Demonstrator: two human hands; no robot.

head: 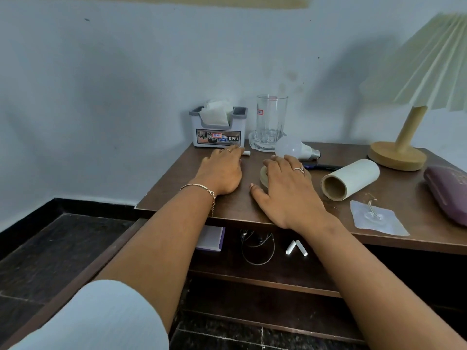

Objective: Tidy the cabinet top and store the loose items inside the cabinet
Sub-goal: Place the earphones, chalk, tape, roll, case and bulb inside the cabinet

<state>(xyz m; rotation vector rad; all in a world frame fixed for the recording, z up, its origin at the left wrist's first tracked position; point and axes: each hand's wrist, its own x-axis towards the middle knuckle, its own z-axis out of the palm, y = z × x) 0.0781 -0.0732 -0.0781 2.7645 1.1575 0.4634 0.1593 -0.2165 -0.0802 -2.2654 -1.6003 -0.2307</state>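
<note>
On the brown cabinet top point(227, 205), my left hand point(222, 173) lies palm down with its fingertips closed over a short white chalk piece point(247, 153), just in front of the tissue holder. My right hand point(285, 190) is spread flat, fingers apart, over a roll of clear tape point(263, 174) and covers most of it. Loose around it lie a white bulb point(293, 147), a dark pen point(321, 167), a paper roll point(351, 178), a clear adhesive hook point(376, 218) and a purple case point(447, 190). Inside the cabinet point(252, 276) below rest two chalk pieces point(296, 248).
A grey tissue holder point(218, 127) and a tall glass point(271, 120) on a glass dish stand at the back by the wall. A pleated lamp point(404, 137) stands at the back right. The open compartment also holds a black cable point(257, 248) and a book point(211, 238).
</note>
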